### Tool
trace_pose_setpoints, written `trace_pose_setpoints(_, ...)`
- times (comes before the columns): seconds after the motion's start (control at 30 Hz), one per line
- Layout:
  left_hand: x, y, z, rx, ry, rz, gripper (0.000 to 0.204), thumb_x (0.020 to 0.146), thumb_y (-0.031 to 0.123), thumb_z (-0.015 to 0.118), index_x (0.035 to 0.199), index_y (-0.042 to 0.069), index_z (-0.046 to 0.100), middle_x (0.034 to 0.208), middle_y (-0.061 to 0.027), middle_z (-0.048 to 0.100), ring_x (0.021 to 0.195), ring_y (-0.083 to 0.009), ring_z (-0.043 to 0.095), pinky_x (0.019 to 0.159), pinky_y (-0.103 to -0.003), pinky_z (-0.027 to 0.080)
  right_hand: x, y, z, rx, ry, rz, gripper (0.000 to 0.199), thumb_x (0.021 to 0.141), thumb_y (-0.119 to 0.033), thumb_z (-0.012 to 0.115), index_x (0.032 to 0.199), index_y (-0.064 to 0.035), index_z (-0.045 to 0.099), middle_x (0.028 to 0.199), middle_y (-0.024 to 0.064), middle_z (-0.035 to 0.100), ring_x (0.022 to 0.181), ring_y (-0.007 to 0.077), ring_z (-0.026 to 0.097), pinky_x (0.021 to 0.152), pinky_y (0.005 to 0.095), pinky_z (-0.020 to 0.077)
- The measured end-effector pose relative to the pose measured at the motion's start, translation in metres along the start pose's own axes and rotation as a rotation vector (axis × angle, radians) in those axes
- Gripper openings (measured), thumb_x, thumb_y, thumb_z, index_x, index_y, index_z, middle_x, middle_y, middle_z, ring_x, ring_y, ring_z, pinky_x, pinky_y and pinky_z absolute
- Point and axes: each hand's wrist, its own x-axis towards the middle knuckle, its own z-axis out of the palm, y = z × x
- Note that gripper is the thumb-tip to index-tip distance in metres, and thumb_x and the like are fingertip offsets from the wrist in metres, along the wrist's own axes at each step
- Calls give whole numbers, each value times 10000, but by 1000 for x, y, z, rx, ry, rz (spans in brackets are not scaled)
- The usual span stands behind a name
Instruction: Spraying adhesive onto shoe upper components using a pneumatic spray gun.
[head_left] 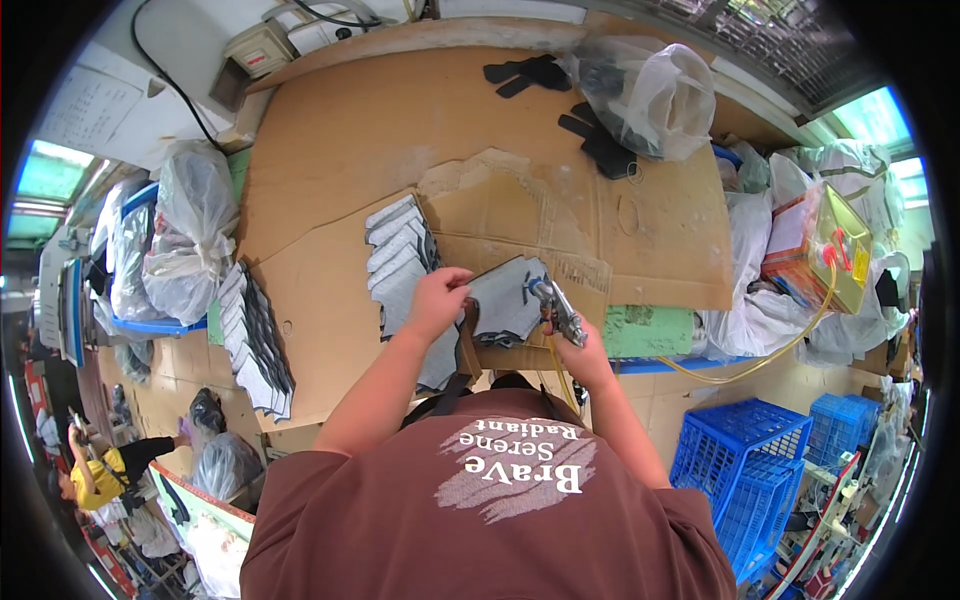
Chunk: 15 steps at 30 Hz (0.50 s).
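Note:
My right hand [586, 352] grips a metal spray gun [566, 318] with a blue part near its nozzle. The nozzle is over the upper right of a small pile of grey cut pieces [504, 303] with dark edges. My left hand [438, 305] is closed in a pinch at the left edge of that pile, its fingertips on a grey piece. Just left of this hand lies a row of overlapping grey cut pieces [398, 262], partly hidden by my forearm. Farther left, another overlapping row [252, 345] lies near the cardboard's edge.
Cardboard [330, 130] covers the table. Black cut pieces [606, 145] lie at the back beside a clear plastic bag [672, 105]. A yellowish hose [735, 380] runs from a tin [845, 255] at the right. Blue crates [735, 450] stand lower right. Another person [95, 480] is far left.

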Motion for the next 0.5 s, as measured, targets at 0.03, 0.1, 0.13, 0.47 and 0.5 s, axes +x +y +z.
trace_pose_setpoints(0.03, -6, 2, -11, -187, -10, -164, 232, 758, 14, 579, 983, -39, 601, 846, -108, 632, 713, -175, 616, 657, -272, 497, 0, 2, 1, 2, 2, 1, 184, 699, 13, 461, 859, -25, 544, 754, 28, 557, 714, 114, 500, 680, 252, 405)
trace_pose_setpoints(0.1, -20, -3, -41, -219, 22, -223, 220, 768, 8, 576, 979, -53, 598, 841, -91, 624, 708, -143, 605, 642, -248, 502, 1, 8, 4, -14, -39, -99, 189, 695, 14, 458, 858, -28, 544, 773, 40, 554, 728, 120, 493, 694, 255, 401)
trace_pose_setpoints(0.13, -26, -10, -55, -215, 66, -270, 220, 771, 8, 572, 980, -56, 597, 835, -93, 625, 699, -140, 604, 631, -246, 500, 2, 12, 5, -11, -39, -98, 189, 695, 14, 458, 858, -28, 544, 773, 40, 554, 728, 120, 493, 694, 255, 401)
trace_pose_setpoints(0.47, -30, -6, -41, 551, 182, 345, 254, 696, 39, 616, 947, 1, 619, 972, -162, 557, 929, -334, 491, 832, -390, 406, 9, 9, 17, -69, -143, -58, 181, 682, 9, 464, 844, -26, 536, 734, 55, 536, 695, 149, 482, 662, 274, 405)
trace_pose_setpoints(0.5, -22, -5, -25, 514, 122, 414, 263, 686, 36, 621, 947, 3, 618, 969, -158, 558, 923, -332, 495, 830, -380, 407, 10, 10, 18, -65, -144, -33, 174, 684, 7, 470, 842, -25, 535, 725, 54, 536, 688, 149, 481, 653, 276, 406)
